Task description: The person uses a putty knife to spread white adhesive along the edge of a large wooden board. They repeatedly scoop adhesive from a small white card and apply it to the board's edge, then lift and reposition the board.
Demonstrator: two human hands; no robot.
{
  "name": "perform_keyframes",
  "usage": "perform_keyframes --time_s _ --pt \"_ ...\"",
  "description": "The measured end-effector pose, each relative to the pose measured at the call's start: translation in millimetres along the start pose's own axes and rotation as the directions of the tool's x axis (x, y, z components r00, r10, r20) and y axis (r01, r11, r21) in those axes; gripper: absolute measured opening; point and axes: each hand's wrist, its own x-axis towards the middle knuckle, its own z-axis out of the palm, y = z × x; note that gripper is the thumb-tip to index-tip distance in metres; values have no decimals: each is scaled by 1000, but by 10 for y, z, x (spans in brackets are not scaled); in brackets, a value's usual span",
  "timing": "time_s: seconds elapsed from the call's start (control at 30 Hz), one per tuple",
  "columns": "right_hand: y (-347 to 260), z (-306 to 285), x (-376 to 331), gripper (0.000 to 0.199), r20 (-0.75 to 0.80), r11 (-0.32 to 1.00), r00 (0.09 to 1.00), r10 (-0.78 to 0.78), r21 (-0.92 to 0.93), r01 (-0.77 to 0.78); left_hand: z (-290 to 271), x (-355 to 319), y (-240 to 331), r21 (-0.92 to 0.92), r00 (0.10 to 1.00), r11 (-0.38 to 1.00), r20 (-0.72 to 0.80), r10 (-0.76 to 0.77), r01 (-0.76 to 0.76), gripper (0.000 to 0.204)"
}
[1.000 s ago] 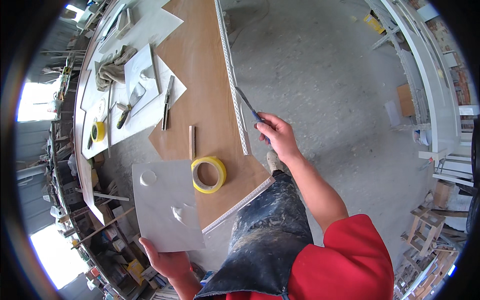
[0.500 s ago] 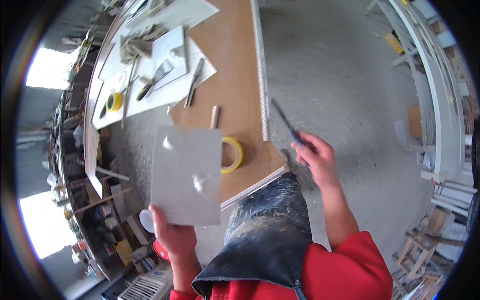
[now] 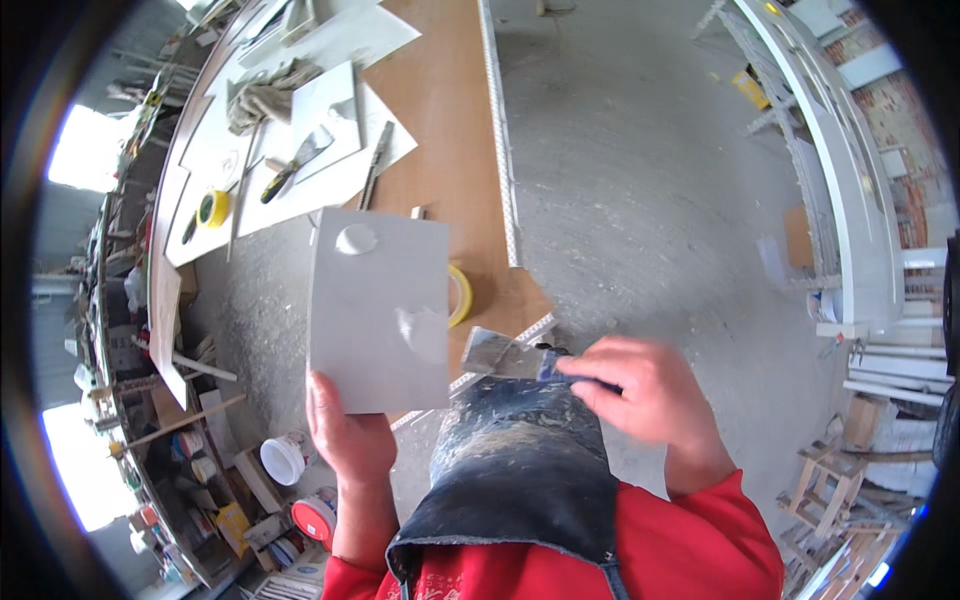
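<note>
My left hand (image 3: 350, 435) grips the lower left edge of a flat grey rectangular board (image 3: 375, 290) bearing two white dabs of a paste-like material. To the right, my right hand (image 3: 645, 390) closes round the blue handle of a putty knife (image 3: 500, 355). Its broad, smeared metal blade points left toward the board and is apart from it. Beyond the board lies a roll of yellow tape (image 3: 460, 295) on the brown worktop (image 3: 430, 130), partly hidden by the board.
Farther left on the worktop are white sheets (image 3: 375, 130), another putty knife (image 3: 297, 165), a crumpled cloth (image 3: 268, 95) and a second yellow tape roll (image 3: 213, 208). White buckets (image 3: 283, 460) and cluttered shelving stand at left. A wooden stool (image 3: 828, 485) and a white rack (image 3: 850, 190) are at right.
My right hand has moved down and turned the putty knife, so its blade now points left near the board. The board has risen slightly in view.
</note>
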Motion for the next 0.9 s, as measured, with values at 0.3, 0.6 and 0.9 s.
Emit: perform_keyframes --time_s 0.3,0.6,0.9 --pt "1447 461 55 38 42 524 857 513 776 -351 -128 -24 100 44 998 999 -63 -26 29 53" --pt "1768 1004 196 38 4 486 841 542 815 -317 -188 -87 105 -124 986 986 -108 -126 113 55" --pt "1849 1271 -119 37 -89 601 821 565 725 -336 -242 -61 128 -109 995 991 -48 -84 78 56"
